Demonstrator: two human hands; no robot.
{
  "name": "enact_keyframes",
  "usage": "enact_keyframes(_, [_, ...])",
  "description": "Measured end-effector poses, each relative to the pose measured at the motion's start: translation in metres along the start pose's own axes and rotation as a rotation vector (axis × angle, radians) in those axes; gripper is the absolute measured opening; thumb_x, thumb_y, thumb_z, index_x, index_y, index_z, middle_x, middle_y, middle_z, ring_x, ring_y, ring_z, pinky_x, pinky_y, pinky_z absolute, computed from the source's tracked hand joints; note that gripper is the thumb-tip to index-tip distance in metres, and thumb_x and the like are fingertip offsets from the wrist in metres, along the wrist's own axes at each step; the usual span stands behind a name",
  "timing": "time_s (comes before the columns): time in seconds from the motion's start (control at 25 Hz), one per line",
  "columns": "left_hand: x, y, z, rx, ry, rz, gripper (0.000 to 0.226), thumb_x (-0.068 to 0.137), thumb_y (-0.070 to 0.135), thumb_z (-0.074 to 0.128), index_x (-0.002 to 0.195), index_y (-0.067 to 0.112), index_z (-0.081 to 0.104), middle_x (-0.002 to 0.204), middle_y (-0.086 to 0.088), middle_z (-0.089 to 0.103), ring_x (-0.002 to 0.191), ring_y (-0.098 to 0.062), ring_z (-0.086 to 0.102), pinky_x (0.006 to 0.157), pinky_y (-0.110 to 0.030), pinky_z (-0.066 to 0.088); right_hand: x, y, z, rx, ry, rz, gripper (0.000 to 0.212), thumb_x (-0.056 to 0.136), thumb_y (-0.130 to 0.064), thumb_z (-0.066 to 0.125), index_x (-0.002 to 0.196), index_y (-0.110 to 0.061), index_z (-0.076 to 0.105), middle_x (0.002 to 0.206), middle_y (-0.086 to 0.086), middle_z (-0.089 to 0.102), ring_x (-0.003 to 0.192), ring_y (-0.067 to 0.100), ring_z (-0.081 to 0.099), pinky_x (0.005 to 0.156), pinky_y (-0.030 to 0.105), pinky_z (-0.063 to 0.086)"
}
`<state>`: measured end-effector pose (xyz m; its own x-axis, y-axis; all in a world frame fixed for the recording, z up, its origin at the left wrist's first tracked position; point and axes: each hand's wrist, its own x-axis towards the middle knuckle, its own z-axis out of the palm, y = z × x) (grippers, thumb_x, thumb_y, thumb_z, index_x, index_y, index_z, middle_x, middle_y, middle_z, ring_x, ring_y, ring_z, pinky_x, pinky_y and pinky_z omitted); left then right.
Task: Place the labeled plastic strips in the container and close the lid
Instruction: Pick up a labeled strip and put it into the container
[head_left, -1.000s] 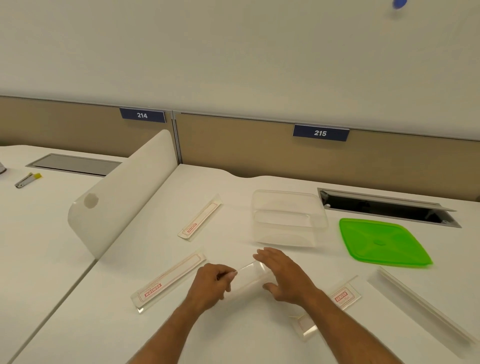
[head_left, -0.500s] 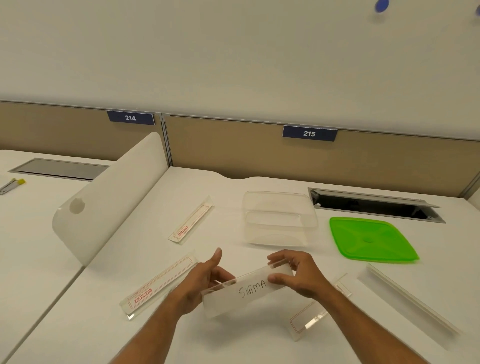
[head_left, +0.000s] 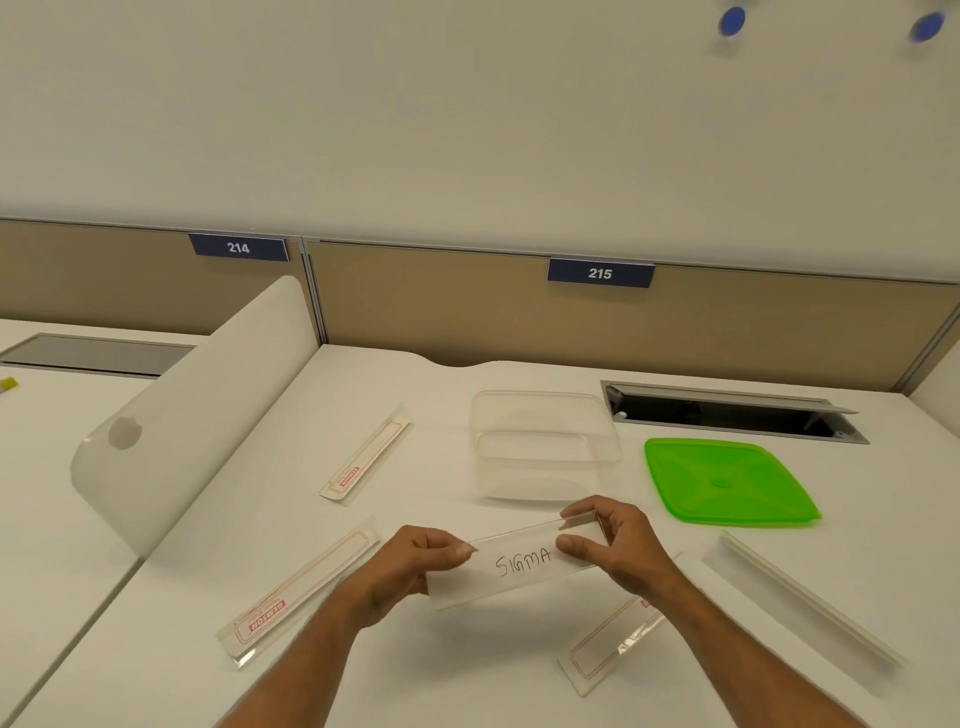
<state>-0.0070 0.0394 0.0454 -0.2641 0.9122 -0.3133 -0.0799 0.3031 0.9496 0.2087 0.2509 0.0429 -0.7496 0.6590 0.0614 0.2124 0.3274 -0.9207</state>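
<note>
A clear plastic strip with "SIGMA" handwritten on it (head_left: 522, 564) is held above the table between both hands. My left hand (head_left: 410, 566) pinches its left end and my right hand (head_left: 618, 545) grips its right end. Just beyond stands the clear empty container (head_left: 543, 447), open at the top. The green lid (head_left: 727, 480) lies flat to its right. Three red-labelled strips lie on the table: one at back left (head_left: 366, 454), one at front left (head_left: 301, 584), one below my right wrist (head_left: 610, 647).
A long white strip (head_left: 800, 595) lies at the right. A curved white divider (head_left: 192, 415) rises on the left between desks. An open cable hatch (head_left: 727, 410) sits behind the lid. Beige partition panels with plates 214 and 215 close off the back.
The strip lay flat under both hands a second ago. It has been lifted and turned so its handwritten face shows, and now sits slightly higher and closer to the container.
</note>
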Motion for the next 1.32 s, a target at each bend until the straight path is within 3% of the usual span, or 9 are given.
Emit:
enact_keyframes(0.16, [0.016, 0.01, 0.003, 0.175, 0.036, 0.075, 0.047, 0.058, 0.039, 0.087, 0.1, 0.02, 0.079, 0.101, -0.002, 0.078, 0.096, -0.021, 0.071, 0.084, -0.031, 0.053, 0.008, -0.001, -0.015, -0.035, 0.023, 0.014, 0.035, 0.06, -0.035, 0.09, 0.09, -0.025, 0.074, 0.091, -0.002, 0.076, 0.084, 0.026, 0.069, 0.072, 0.033, 0.058])
enact_keyframes(0.24, [0.027, 0.019, 0.004, 0.248, 0.072, 0.111, 0.047, 0.058, 0.037, 0.089, 0.101, 0.02, 0.079, 0.098, 0.001, 0.079, 0.096, -0.019, 0.072, 0.088, -0.032, 0.056, 0.014, -0.002, -0.026, -0.064, 0.004, 0.022, 0.042, 0.053, -0.041, 0.092, 0.089, -0.028, 0.075, 0.091, -0.002, 0.076, 0.083, 0.019, 0.071, 0.072, 0.026, 0.059])
enact_keyframes(0.36, [0.044, 0.035, 0.003, 0.348, 0.136, 0.171, 0.046, 0.061, 0.031, 0.091, 0.104, 0.02, 0.079, 0.097, 0.005, 0.079, 0.094, -0.012, 0.073, 0.089, -0.032, 0.058, 0.028, -0.005, -0.044, -0.172, -0.032, 0.028, 0.044, 0.049, -0.043, 0.093, 0.089, -0.036, 0.075, 0.096, -0.006, 0.076, 0.091, 0.011, 0.07, 0.081, 0.027, 0.057])
enact_keyframes(0.56, [0.08, 0.067, 0.0, 0.6, 0.248, 0.265, 0.047, 0.064, 0.04, 0.088, 0.109, 0.03, 0.076, 0.1, 0.025, 0.064, 0.092, 0.004, 0.064, 0.075, -0.005, 0.049, 0.063, -0.017, -0.07, -0.316, -0.036, -0.019, 0.039, 0.056, -0.038, 0.092, 0.089, -0.043, 0.073, 0.095, -0.014, 0.075, 0.09, 0.002, 0.068, 0.082, 0.018, 0.053])
enact_keyframes(0.64, [0.1, 0.079, -0.003, 0.708, 0.265, 0.297, 0.049, 0.068, 0.042, 0.086, 0.114, 0.031, 0.073, 0.102, 0.025, 0.061, 0.091, 0.007, 0.06, 0.074, 0.002, 0.042, 0.081, -0.02, -0.079, -0.368, -0.04, -0.028, 0.04, 0.057, -0.04, 0.091, 0.094, -0.042, 0.074, 0.098, -0.017, 0.073, 0.092, -0.006, 0.065, 0.081, 0.012, 0.048])
enact_keyframes(0.76, [0.133, 0.097, -0.008, 0.893, 0.26, 0.301, 0.051, 0.074, 0.043, 0.08, 0.123, 0.029, 0.069, 0.121, 0.007, 0.067, 0.112, -0.01, 0.06, 0.094, -0.017, 0.045, 0.112, -0.019, -0.086, -0.459, -0.04, 0.001, 0.047, 0.062, -0.04, 0.089, 0.107, -0.035, 0.074, 0.105, -0.013, 0.071, 0.099, 0.004, 0.062, 0.08, 0.009, 0.043])
enact_keyframes(0.92, [0.177, 0.112, -0.016, 1.085, 0.25, 0.233, 0.055, 0.079, 0.043, 0.076, 0.13, 0.028, 0.063, 0.132, 0.002, 0.064, 0.125, -0.017, 0.054, 0.105, -0.033, 0.043, 0.152, -0.016, -0.083, -0.627, -0.086, 0.065, 0.051, 0.072, -0.044, 0.081, 0.12, -0.034, 0.067, 0.124, -0.004, 0.065, 0.114, 0.014, 0.051, 0.089, 0.026, 0.046])
enact_keyframes(1.12, [0.219, 0.112, -0.018, 1.218, 0.212, 0.115, 0.057, 0.08, 0.043, 0.074, 0.133, 0.03, 0.058, 0.131, -0.003, 0.058, 0.123, -0.021, 0.053, 0.103, -0.039, 0.046, 0.188, -0.005, -0.074, -0.835, -0.18, 0.124, 0.055, 0.08, -0.042, 0.075, 0.131, -0.029, 0.059, 0.136, 0.007, 0.056, 0.125, 0.026, 0.051, 0.102, 0.036, 0.044])
enact_keyframes(1.32, [0.247, 0.106, -0.017, 1.358, 0.201, 0.061, 0.055, 0.079, 0.038, 0.074, 0.131, 0.028, 0.059, 0.125, -0.004, 0.06, 0.113, -0.025, 0.058, 0.091, -0.035, 0.049, 0.215, 0.009, -0.063, -1.048, -0.261, 0.1, 0.044, 0.084, -0.038, 0.07, 0.124, -0.021, 0.062, 0.124, 0.01, 0.064, 0.115, 0.031, 0.057, 0.094, 0.041, 0.049])
